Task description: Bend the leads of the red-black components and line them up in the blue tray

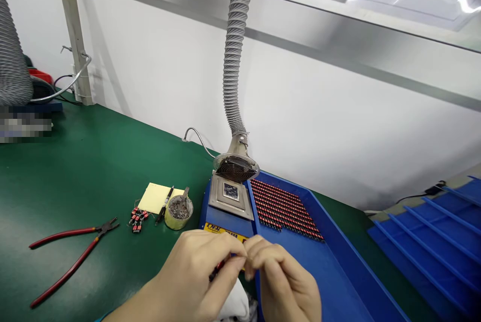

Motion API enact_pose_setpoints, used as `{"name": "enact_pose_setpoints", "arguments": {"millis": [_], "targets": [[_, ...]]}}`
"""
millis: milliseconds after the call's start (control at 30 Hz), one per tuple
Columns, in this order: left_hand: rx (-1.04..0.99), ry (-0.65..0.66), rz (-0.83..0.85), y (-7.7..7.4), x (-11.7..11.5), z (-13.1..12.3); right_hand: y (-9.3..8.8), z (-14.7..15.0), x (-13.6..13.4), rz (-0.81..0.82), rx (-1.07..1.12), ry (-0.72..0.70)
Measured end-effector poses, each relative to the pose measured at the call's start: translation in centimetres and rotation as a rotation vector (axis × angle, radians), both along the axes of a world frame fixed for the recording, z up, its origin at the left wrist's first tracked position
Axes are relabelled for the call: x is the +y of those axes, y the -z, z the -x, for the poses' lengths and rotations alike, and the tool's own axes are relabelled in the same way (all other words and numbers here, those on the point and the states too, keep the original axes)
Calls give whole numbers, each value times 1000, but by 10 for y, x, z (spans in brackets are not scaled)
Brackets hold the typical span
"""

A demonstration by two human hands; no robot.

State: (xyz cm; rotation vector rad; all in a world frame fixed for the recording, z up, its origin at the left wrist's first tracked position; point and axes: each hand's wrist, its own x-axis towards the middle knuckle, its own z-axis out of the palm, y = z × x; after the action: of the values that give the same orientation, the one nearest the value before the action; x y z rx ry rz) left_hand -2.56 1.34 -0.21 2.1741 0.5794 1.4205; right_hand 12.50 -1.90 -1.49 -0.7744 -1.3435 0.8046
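My left hand (203, 269) is closed in a pinch around a small red-and-black component (217, 268), mostly hidden by the fingers. My right hand (287, 277) has its fingers curled together, its fingertips meeting those of the left; what they grip, if anything, is hidden. Both hands are in front of a blue solder pot (230, 215) with a square metal top and a shiny square opening. To the right, a blue tray (323, 272) holds many similar red-and-black components (283, 209) in tight rows.
Red-handled pliers (99, 231) lie open on the green table (112, 161). Nearby are a small pile of components (138, 217), a yellow notepad (156, 198), a pen (164, 205) and a round tub (179, 212) of grey bits. A flexible exhaust hose (236, 51) hangs above the pot. Ribbed blue trays (432, 252) lie far right.
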Motion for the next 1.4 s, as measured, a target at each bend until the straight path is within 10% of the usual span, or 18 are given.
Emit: {"name": "enact_pose_setpoints", "arguments": {"millis": [133, 233, 333, 433, 533, 800, 1067, 1233, 1400], "targets": [[42, 84, 323, -7, -1, 3, 1, -1, 4, -306, -245, 204], [59, 42, 216, -2, 0, 1, 4, 6, 3, -441, -361, 374], [114, -109, -182, 6, 0, -3, 5, 10, 0, -247, -264, 378], [152, -205, -369, 9, -1, -5, 4, 9, -1, 159, 23, 32], [41, -62, -129, 4, -2, -3, 1, 3, 2, 116, 98, -94], [7, 203, 489, -7, -1, 4, 3, 6, 4, -254, -144, 135], [19, 190, 545, -4, 1, 7, -1, -9, 1, -44, 171, 223], [-256, 452, 744, 7, 5, 6, 6, 4, 7, 145, 312, -16], [-303, 399, 749, 12, 4, 1, 15, 32, 9, 382, 521, -98]]}}
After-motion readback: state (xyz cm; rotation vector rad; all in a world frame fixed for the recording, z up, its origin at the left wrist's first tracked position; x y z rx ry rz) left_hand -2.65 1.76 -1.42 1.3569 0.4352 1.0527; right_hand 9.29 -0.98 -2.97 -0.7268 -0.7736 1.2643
